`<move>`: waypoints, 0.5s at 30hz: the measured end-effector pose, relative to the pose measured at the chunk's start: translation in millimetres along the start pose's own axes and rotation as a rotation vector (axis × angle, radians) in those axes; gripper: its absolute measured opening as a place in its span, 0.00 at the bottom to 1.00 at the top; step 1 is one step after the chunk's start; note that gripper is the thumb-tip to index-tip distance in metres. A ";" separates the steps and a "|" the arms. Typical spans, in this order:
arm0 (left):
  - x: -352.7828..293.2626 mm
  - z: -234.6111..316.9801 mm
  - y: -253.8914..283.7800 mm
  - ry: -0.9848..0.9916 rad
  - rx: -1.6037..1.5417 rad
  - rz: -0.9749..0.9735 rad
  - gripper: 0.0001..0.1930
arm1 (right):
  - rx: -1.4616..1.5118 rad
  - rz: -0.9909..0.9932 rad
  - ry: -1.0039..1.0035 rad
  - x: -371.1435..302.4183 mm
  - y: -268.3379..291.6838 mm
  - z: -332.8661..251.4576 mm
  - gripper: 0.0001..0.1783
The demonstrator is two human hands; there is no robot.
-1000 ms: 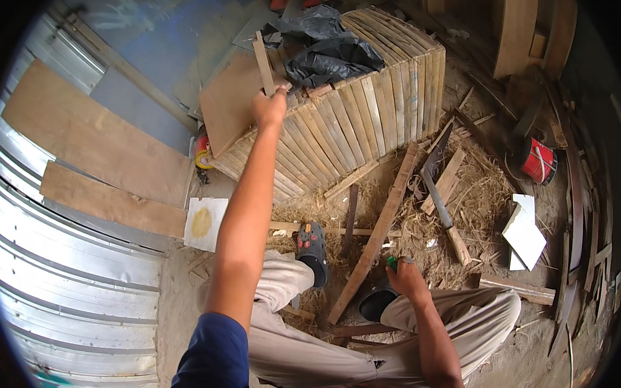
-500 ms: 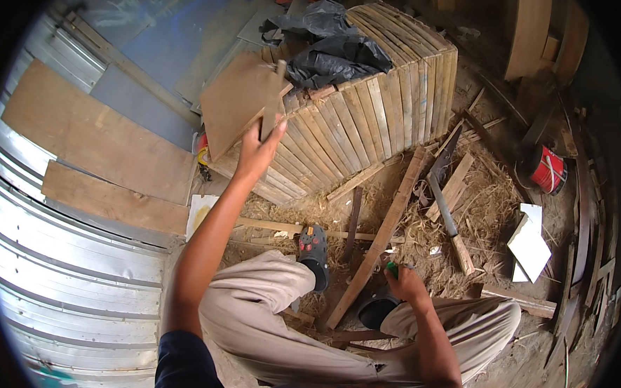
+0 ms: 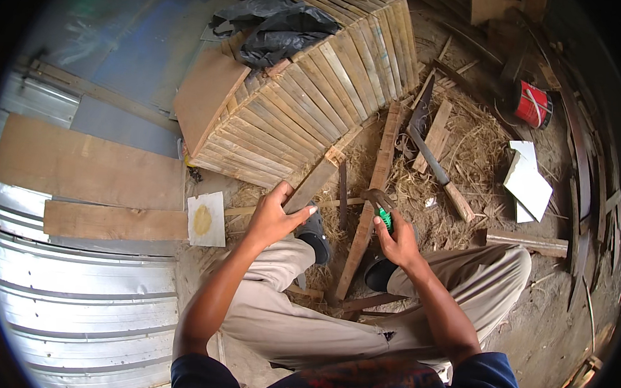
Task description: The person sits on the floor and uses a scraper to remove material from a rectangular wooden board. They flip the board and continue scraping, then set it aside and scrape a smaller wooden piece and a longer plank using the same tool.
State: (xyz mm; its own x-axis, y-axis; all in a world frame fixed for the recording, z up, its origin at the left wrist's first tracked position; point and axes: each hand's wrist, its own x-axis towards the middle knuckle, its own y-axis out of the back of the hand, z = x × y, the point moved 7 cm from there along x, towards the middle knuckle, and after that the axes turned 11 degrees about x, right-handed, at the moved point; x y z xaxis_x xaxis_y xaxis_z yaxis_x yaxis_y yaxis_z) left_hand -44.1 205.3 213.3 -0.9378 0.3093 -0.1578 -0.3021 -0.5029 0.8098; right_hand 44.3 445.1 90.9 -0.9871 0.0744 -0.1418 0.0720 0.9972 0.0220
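My left hand [image 3: 270, 221] grips the near end of a short wooden slat [image 3: 313, 183], which slants up and away with its far end beside the bottom edge of a curved stack of slats [image 3: 337, 90]. In my right hand [image 3: 399, 243] is a hammer [image 3: 384, 218] with a green grip. Its dark head lies over a long wooden batten [image 3: 380, 162] on the ground; whether they touch I cannot tell. Both hands are above my bent legs, apart from each other.
Black plastic [image 3: 280, 34] lies on the stack. To the right are a long blade with a wooden handle [image 3: 457, 200], white board pieces [image 3: 528, 186], a red can [image 3: 533, 106] and straw-like shavings [image 3: 468, 135]. Corrugated metal sheeting [image 3: 102, 281] covers the left side.
My left hand has brought the slat down from the upper stack toward my knees, tilting it right. My right hand has risen a little, so the hammer's head now shows.
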 end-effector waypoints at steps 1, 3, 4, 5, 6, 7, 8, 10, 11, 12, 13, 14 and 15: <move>-0.9 -0.6 -5.1 -0.031 0.032 -0.007 0.26 | 0.015 0.064 0.091 -3.4 2.4 -7.1 0.22; -3.7 -13.2 -23.6 0.000 0.070 -0.070 0.30 | 0.040 0.154 0.180 -6.3 4.2 -7.4 0.22; -6.3 -25.1 -36.4 0.064 0.075 -0.126 0.32 | 0.003 0.187 0.186 -4.3 5.3 -1.4 0.23; -9.8 -39.2 -51.2 0.146 0.081 -0.190 0.34 | -0.028 0.210 0.137 0.6 7.9 10.6 0.23; -10.8 -53.6 -70.7 0.236 -0.004 -0.269 0.33 | -0.056 0.219 0.081 7.3 8.8 24.9 0.23; -6.6 -64.2 -88.8 0.275 -0.053 -0.272 0.33 | -0.088 0.223 0.025 13.5 10.5 40.6 0.24; -2.4 -74.5 -110.8 0.318 -0.105 -0.271 0.32 | -0.114 0.232 -0.011 18.3 14.1 55.9 0.24; -2.0 -93.6 -157.2 0.416 -0.193 -0.214 0.31 | -0.261 0.275 -0.038 25.0 21.1 81.6 0.24; -0.3 -101.5 -182.9 0.470 -0.221 -0.159 0.30 | -0.219 0.299 0.020 27.4 24.4 89.5 0.23; -3.1 -106.6 -211.6 0.501 -0.260 -0.122 0.33 | -0.192 0.311 0.041 28.0 27.7 99.1 0.23; -10.1 -114.9 -236.6 0.560 -0.287 -0.077 0.36 | -0.163 0.313 0.066 29.7 27.9 107.0 0.22; -17.7 -121.2 -261.6 0.606 -0.210 -0.067 0.38 | -0.100 0.272 0.009 28.5 27.9 120.2 0.21; -28.2 -127.9 -284.6 0.676 -0.134 -0.067 0.40 | -0.112 0.254 0.043 29.0 27.0 125.0 0.22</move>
State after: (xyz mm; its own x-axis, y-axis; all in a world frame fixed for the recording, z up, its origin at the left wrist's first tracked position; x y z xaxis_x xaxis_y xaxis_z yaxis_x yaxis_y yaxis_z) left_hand 46.4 236.4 -85.0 -0.8039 -0.2056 -0.5582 -0.3413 -0.6092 0.7159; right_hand 35.5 475.6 -36.4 -0.9447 0.3189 -0.0757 0.3040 0.9389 0.1616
